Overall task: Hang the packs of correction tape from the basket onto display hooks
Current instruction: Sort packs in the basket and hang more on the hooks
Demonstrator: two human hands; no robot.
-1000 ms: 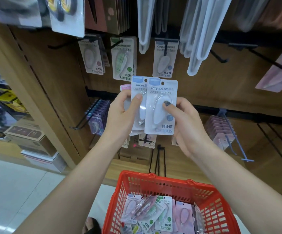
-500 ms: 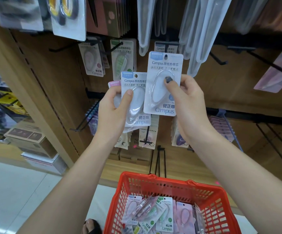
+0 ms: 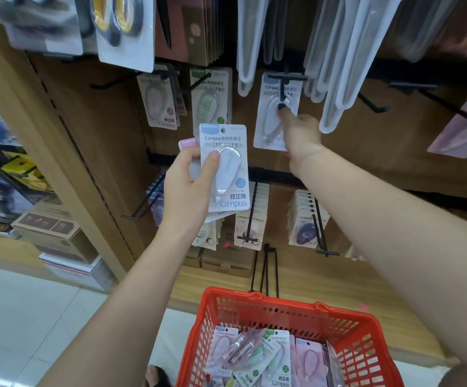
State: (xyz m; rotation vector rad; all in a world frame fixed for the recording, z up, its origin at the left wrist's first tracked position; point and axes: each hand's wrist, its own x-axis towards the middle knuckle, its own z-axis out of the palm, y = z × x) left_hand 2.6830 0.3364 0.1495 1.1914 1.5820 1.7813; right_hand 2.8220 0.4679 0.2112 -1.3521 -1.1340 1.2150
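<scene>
My left hand (image 3: 187, 185) grips a small stack of correction tape packs; the front one is a blue-topped Campus pack (image 3: 225, 166), with a pink-topped pack (image 3: 189, 142) behind it. My right hand (image 3: 300, 132) reaches up and pinches another blue-topped pack (image 3: 275, 113) against a black display hook (image 3: 284, 79); the hook's bar crosses the pack's top. Whether the hole is over the hook is unclear. The red basket (image 3: 338, 322) below holds several more packs (image 3: 254, 358).
Pink (image 3: 158, 101) and green (image 3: 211, 96) packs hang on hooks to the left. White clear-plastic items (image 3: 332, 65) hang just right of the hook. Bare black hooks (image 3: 372, 103) stick out at right. Lower hooks hold more packs (image 3: 305, 216). Boxes (image 3: 56, 233) stand at lower left.
My right hand lifted its blue pack up and to the right, away from the stack, to the display hook. My left hand stayed at mid-height with the remaining packs.
</scene>
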